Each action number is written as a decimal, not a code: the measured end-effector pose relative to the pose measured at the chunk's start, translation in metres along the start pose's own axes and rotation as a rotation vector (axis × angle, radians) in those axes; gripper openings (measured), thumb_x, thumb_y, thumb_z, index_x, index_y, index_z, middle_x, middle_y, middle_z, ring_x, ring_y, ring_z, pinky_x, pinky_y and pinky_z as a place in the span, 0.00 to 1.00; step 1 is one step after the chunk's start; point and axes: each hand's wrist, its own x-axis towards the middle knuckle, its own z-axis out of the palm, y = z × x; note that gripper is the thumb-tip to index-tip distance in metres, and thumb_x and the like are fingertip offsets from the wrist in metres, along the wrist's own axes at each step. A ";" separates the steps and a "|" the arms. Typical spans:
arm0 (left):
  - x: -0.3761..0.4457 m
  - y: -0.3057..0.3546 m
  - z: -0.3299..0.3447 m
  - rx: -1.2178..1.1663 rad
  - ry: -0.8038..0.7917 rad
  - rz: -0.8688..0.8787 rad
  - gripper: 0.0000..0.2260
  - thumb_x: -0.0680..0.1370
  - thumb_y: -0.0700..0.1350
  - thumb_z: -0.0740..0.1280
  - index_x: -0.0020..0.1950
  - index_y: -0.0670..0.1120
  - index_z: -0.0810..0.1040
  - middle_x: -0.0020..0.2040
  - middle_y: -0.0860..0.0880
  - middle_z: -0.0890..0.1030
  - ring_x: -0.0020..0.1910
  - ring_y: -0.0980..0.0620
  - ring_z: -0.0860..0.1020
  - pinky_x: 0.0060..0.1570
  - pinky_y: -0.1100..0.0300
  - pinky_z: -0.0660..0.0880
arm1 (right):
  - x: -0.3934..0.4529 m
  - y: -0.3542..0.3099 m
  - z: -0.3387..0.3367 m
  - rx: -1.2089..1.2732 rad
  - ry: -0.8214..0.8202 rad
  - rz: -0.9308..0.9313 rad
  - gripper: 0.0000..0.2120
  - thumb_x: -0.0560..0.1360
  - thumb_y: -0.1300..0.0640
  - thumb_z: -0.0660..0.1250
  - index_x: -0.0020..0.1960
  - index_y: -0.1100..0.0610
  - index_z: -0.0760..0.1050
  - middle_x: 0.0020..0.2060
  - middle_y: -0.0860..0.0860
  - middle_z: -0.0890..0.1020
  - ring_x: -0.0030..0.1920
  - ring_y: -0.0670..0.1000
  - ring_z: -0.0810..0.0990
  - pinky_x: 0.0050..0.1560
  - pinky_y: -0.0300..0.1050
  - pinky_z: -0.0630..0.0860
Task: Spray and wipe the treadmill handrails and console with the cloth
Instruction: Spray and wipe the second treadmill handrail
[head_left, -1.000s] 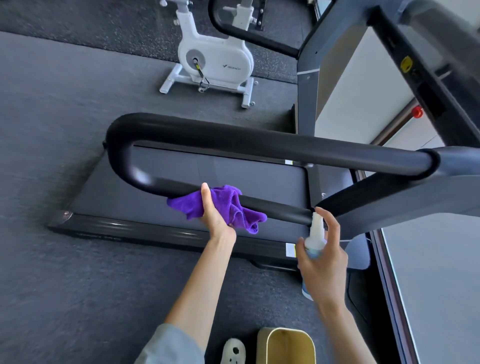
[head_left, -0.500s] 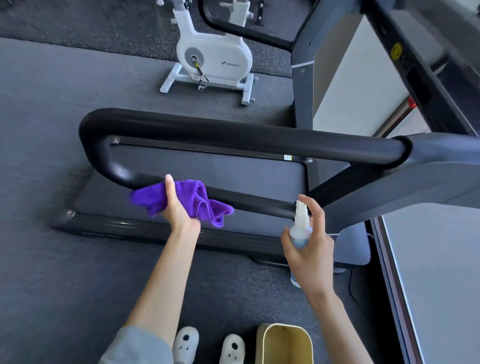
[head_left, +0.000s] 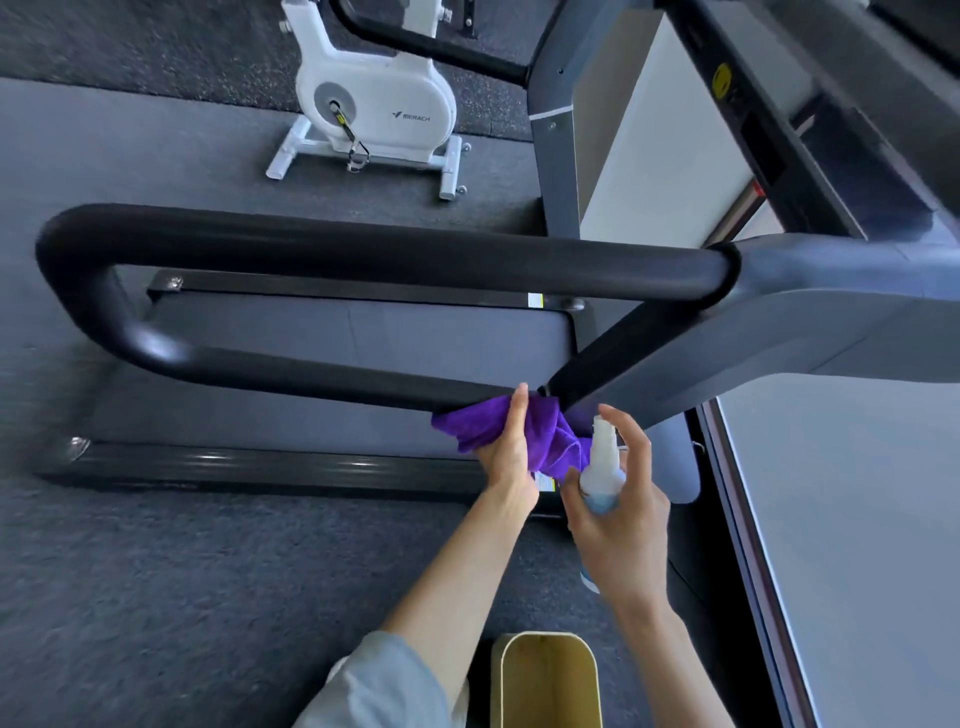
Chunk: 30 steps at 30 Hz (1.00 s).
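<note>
One pass along the lower handrail (head_left: 311, 376) looks finished: the purple cloth (head_left: 540, 436), half a second ago out near the rail's curved left end, now sits at the right end where the rail meets the grey upright. The left hand (head_left: 506, 452) has its grip wrapped round cloth and rail together. The right hand (head_left: 618, 519) holds the spray bottle (head_left: 602, 475) just beside it, a finger above the nozzle. The upper handrail (head_left: 389, 249) and the console probably come next.
</note>
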 end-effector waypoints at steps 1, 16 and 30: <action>0.000 0.005 -0.004 0.004 0.006 0.016 0.27 0.67 0.50 0.79 0.62 0.43 0.75 0.56 0.46 0.83 0.53 0.47 0.82 0.52 0.51 0.80 | 0.000 0.000 0.001 0.003 -0.008 0.000 0.33 0.71 0.67 0.72 0.67 0.43 0.65 0.40 0.37 0.79 0.33 0.48 0.75 0.31 0.38 0.73; 0.010 0.009 -0.002 -0.027 0.026 0.062 0.24 0.69 0.53 0.77 0.59 0.46 0.75 0.56 0.47 0.82 0.52 0.48 0.82 0.58 0.49 0.77 | 0.005 0.005 -0.001 0.037 0.017 -0.011 0.32 0.71 0.67 0.71 0.67 0.42 0.66 0.47 0.31 0.77 0.34 0.47 0.76 0.32 0.33 0.71; 0.038 0.186 -0.116 -0.059 0.246 0.381 0.30 0.65 0.55 0.79 0.62 0.45 0.76 0.55 0.52 0.83 0.51 0.52 0.82 0.59 0.52 0.77 | 0.014 -0.056 0.059 0.108 -0.169 -0.095 0.31 0.72 0.65 0.70 0.66 0.39 0.65 0.42 0.35 0.77 0.32 0.48 0.74 0.35 0.48 0.76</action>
